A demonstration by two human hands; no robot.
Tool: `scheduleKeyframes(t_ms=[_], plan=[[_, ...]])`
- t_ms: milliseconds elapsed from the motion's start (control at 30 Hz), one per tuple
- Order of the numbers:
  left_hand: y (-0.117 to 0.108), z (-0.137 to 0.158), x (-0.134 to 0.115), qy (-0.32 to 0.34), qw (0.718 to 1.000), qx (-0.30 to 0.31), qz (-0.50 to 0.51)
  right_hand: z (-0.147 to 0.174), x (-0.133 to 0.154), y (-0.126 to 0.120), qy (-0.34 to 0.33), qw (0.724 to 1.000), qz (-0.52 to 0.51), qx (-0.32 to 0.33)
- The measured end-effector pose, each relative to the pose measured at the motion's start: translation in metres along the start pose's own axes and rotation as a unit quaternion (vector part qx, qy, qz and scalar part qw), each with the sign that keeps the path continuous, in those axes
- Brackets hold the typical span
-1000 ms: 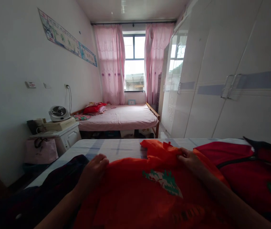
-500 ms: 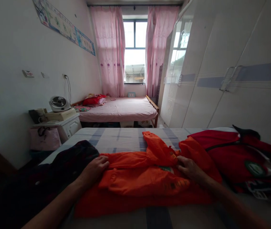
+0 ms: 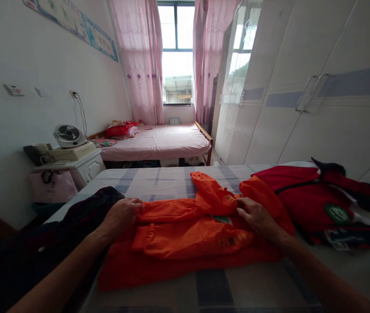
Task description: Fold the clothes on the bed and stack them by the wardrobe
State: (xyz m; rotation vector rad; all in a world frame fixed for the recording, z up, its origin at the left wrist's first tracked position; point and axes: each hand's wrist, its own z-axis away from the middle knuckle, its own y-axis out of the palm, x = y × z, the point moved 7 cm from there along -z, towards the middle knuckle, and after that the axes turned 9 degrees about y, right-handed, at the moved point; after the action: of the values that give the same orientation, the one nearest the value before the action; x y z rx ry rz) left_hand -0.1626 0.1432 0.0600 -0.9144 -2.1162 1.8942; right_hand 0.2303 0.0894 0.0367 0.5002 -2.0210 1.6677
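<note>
An orange long-sleeved top (image 3: 185,237) lies partly folded on the bed, its sleeves laid across the body and dark print on the lower sleeve. My left hand (image 3: 123,215) grips the left end of the folded cloth, fingers curled over the edge. At the upper right of the top, close to the neck area, my right hand (image 3: 255,213) pinches the fabric between thumb and fingers. A small green and white patch (image 3: 222,220) shows on the top between the hands.
The checked bedsheet (image 3: 162,182) lies under everything. Dark clothing (image 3: 74,226) is heaped on the left, and a red and navy jacket (image 3: 305,195) lies on the right. Farther off are a pink bed (image 3: 165,141), a fan (image 3: 69,135) and a white wardrobe (image 3: 285,121).
The view has tilted down and shifted slightly. My left hand has moved a little at the cloth's left end. The top keeps nearly the same folded shape, with my right hand still near its neck.
</note>
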Motion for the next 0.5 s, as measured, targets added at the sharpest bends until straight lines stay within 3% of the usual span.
scheduleKeyframes(t_ms=[100, 167, 367, 500], plan=[[-0.003, -0.034, -0.008, -0.036, 0.994, -0.015, 0.100, -0.001, -0.009, 0.006, 0.013, 1.000, -0.012, -0.025], [0.007, -0.062, -0.020, -0.059, 0.980, -0.002, 0.191, -0.002, -0.017, 0.016, 0.005, 0.999, -0.021, -0.025], [0.078, -0.136, -0.063, -0.158, 0.891, 0.057, 0.422, 0.000, -0.029, 0.027, -0.024, 0.997, -0.047, -0.065], [0.120, -0.171, -0.089, -0.207, 0.829, 0.050, 0.517, 0.002, -0.025, 0.025, -0.020, 0.996, -0.054, -0.073]])
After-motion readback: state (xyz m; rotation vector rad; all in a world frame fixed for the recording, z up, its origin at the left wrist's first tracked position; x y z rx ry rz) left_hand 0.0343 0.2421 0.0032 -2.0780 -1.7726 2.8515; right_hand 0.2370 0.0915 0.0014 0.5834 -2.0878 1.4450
